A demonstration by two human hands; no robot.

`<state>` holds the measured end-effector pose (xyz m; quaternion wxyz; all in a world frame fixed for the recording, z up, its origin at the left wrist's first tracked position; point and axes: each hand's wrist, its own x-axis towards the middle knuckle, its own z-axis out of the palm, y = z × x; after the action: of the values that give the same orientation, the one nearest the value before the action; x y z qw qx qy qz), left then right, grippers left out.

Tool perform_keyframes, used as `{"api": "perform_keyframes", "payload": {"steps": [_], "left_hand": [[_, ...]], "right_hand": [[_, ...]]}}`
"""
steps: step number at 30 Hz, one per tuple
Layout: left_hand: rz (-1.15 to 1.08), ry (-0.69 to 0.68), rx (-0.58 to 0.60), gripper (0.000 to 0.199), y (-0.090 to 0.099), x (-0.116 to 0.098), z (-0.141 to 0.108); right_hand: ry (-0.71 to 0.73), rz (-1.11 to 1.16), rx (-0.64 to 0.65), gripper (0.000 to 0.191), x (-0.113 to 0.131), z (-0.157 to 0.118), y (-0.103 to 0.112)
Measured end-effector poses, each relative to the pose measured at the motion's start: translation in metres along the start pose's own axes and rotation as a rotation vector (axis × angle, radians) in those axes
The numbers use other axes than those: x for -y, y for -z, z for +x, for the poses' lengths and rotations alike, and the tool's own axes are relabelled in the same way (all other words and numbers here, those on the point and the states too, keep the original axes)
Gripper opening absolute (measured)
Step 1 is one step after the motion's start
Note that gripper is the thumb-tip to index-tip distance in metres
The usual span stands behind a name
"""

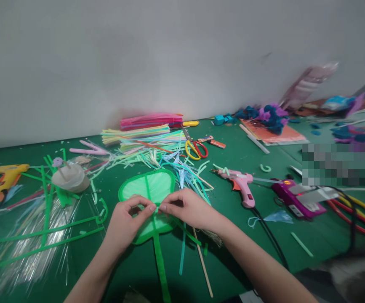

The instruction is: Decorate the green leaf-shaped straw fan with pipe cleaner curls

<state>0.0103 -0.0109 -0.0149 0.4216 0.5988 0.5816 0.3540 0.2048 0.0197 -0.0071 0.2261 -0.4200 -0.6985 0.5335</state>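
A leaf-shaped green fan with a wrapped green handle lies before me, its face pale green and its rim and midrib darker. Over its middle, my left hand pinches thumb and forefinger together at the midrib. My right hand pinches just beside it, the fingertips almost meeting. Whatever sits in the two pinches is too small to make out. From beneath the right hand a green pipe cleaner runs down to the right. A thin wooden stick lies right of the handle.
A pink glue gun lies at right, near a purple device with cords. A yellow glue gun is at far left. Scissors and bundled pipe cleaners lie behind the fan. Clear strips spread at left.
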Motion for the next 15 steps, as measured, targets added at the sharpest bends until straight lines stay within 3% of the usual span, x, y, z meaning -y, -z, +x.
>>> {"api": "perform_keyframes", "payload": {"steps": [5,7,10,15], "left_hand": [[-0.164,0.074,-0.154,0.023,-0.013,0.004,-0.001],[-0.154,0.109,-0.053,0.024,-0.007,0.001,0.0],[-0.012,0.122,0.215,0.024,0.009,-0.005,0.003],[0.133,0.107,0.347,0.026,0.023,-0.009,0.004]], "right_hand": [[0.034,0.067,-0.104,0.026,-0.002,0.004,-0.003],[0.013,0.053,-0.084,0.024,-0.001,0.003,0.0],[-0.008,-0.015,0.024,0.021,-0.002,0.0,0.003],[0.084,-0.142,0.123,0.019,-0.004,-0.005,0.0]]}}
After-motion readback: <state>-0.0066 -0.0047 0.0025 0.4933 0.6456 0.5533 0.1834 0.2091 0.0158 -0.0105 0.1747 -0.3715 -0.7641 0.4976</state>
